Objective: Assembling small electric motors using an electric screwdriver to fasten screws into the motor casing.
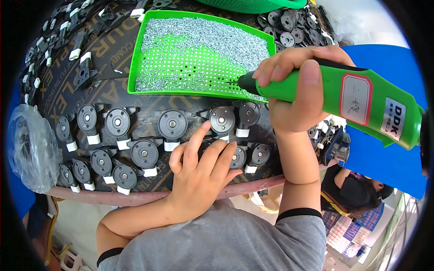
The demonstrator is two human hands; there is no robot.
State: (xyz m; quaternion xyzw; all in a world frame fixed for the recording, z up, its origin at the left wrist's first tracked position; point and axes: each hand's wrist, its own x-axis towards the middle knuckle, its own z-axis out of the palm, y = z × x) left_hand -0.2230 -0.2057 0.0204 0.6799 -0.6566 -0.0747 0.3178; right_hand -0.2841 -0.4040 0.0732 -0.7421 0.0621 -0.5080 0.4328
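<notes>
Left hand (pixel 199 180): nearest you, palm down, fingers spread over the housings; it clamps on nothing that shows.
Disc-shaped housings (pixel 172 123): dark grey, white-tabbed, in loose rows on the dark tabletop (pixel 108 49) around that hand; probably light, stiff, smooth, best lifted by the rim.
Right hand (pixel 308 86): well apart from your left, wrapped around the electric screwdriver's front end.
Electric screwdriver (pixel 332 95): green, lying across the right, bit (pixel 232 82) over the tray; likely the heaviest piece, rigid; grip behind the black nose.
Screw tray (pixel 134 58): green, perforated, beyond the housings, strewn with silver screws (pixel 239 45), likely slippery.
Far edge: green basket (pixel 266 5).
</notes>
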